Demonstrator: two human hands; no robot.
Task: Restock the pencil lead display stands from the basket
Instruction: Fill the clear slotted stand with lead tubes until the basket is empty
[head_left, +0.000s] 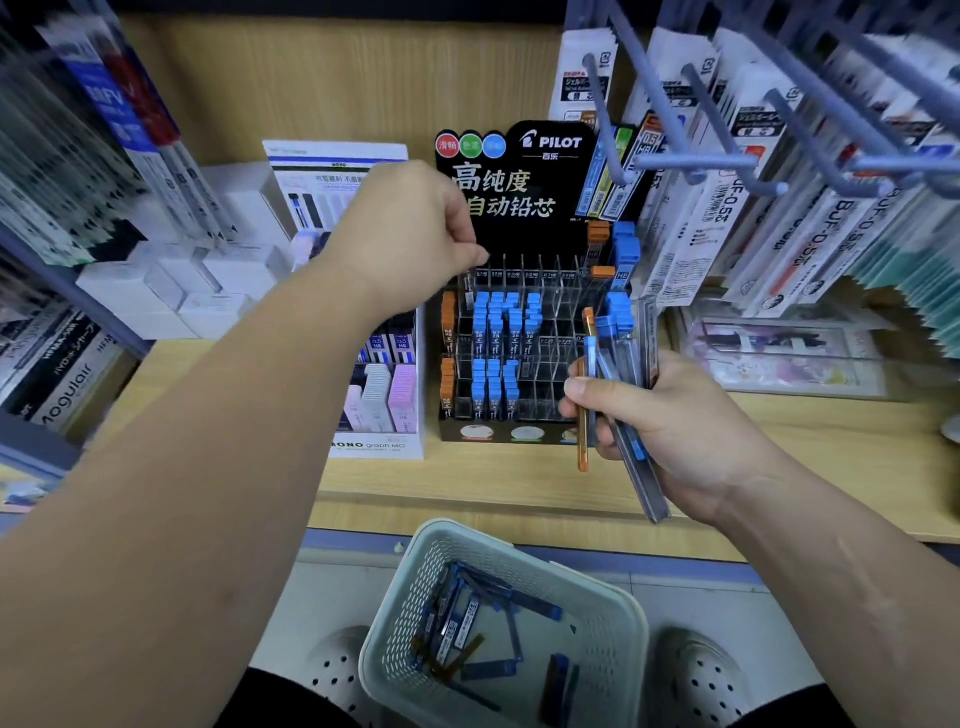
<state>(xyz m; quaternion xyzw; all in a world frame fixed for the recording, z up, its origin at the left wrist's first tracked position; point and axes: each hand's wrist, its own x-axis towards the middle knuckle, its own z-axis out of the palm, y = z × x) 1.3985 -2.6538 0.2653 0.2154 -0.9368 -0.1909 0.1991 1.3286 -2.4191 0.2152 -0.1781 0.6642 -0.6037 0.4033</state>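
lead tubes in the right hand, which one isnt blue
The orange tube at the left edge of the bunch in the right hand. Its body and ends are orange, while the other tubes it grips have blue caps.

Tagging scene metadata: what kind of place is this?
Probably a stationery shop: a Pilot-branded lead display stand on a wooden shelf, packaged refills hanging on peg hooks to the right, and a basket of lead cases below for restocking.
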